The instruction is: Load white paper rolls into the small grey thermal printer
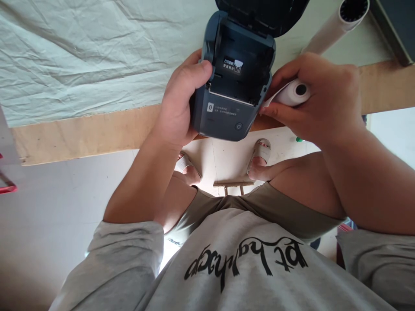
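A dark blue-grey portable label printer (223, 116) is held up over the table's front edge, its black lid (266, 15) swung back. Inside, the paper bay shows a small printed sticker and no roll. My left hand (181, 95) grips the printer's left side, thumb on the rim. In my right hand (320, 95) is a small white paper roll (293, 93) with a dark core; its loose end is pinched between my fingers, close against the printer's right side. Whether those fingers also touch the printer I cannot tell.
A larger white roll (333, 26) with a black core stands at the back right, beside a dark flat object (395, 26). Wrinkled pale cloth (81, 56) covers the table, whose wooden edge (81, 134) runs below. A wooden stool part (233, 184) shows between my legs.
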The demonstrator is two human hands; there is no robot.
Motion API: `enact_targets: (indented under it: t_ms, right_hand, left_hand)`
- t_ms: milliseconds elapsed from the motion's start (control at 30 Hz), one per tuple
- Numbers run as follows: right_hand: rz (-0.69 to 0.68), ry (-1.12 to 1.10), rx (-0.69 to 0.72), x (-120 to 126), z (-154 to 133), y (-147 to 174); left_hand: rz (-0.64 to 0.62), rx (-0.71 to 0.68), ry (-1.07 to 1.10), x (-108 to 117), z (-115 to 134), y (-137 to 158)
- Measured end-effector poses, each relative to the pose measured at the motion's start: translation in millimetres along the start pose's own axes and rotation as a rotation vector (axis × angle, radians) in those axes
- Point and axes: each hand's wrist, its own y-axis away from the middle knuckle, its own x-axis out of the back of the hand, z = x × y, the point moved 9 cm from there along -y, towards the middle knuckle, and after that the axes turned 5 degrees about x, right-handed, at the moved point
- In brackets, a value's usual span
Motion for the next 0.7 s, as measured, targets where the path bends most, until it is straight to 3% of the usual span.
enact_targets:
  t_ms: [333, 567, 700]
  right_hand:
    - [-0.199, 0.044, 0.152, -2, -7, 4]
    - [-0.025, 0.053, 0.081, 8, -4, 5]
    - [0.017, 0.024, 0.046, 11, 2, 4]
  left_hand:
    - [0.014, -0.002, 0.001, 3, 2, 0]
    - [-0.034, -0.065, 0.013, 3, 6, -2]
    - [-0.052, -0.034, 0.023, 3, 2, -2]
